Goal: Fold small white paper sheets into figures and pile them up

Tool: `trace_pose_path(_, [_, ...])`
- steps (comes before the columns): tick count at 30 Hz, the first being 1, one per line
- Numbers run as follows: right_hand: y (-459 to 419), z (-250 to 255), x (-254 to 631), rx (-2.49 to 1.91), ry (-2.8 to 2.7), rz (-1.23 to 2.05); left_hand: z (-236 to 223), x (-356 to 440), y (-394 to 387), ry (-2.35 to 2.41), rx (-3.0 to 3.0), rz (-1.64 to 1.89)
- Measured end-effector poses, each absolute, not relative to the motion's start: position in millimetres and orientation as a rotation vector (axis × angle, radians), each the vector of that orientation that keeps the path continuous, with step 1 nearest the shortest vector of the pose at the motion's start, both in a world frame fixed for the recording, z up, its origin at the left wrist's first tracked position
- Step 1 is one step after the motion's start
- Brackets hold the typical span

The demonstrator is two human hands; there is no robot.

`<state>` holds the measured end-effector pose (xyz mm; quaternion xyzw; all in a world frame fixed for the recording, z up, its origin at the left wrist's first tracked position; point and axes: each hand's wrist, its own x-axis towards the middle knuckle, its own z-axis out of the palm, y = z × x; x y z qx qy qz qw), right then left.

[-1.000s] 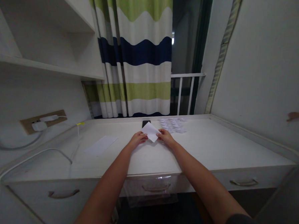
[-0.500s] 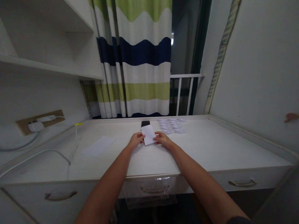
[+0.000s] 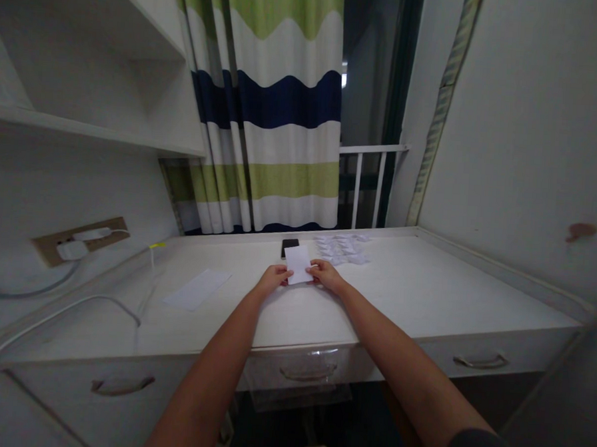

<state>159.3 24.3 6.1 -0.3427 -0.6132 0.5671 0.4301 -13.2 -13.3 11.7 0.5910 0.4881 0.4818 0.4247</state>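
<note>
A small white sheet of paper (image 3: 299, 263) is held up above the desk between both hands. My left hand (image 3: 274, 278) pinches its lower left edge, and my right hand (image 3: 324, 275) grips the lower right edge. Just behind the paper lies a dark phone-like slab (image 3: 290, 242), partly covered by it. Several folded white paper pieces (image 3: 344, 248) are grouped in rows behind my right hand. To the left, flat white paper (image 3: 198, 289) rests on the desk.
The white desk (image 3: 415, 289) has a raised rim at the back and right, and drawers with handles (image 3: 481, 361) below its front edge. A white cable (image 3: 69, 305) runs over the left side from plugs (image 3: 73, 250) at the wall. A striped curtain (image 3: 293, 143) hangs behind.
The paper in my hands has turned from a slant to nearly upright, uncovering more of the dark slab. Both hands keep hold of its edges.
</note>
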Motion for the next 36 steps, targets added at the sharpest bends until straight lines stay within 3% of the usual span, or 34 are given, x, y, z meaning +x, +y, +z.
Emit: trace_pose_path(36, [28.0, 2.6, 160.0, -0.798, -1.603, 1.412, 10.2, -15.6, -7.8, 1.278, 1.599, 1.236])
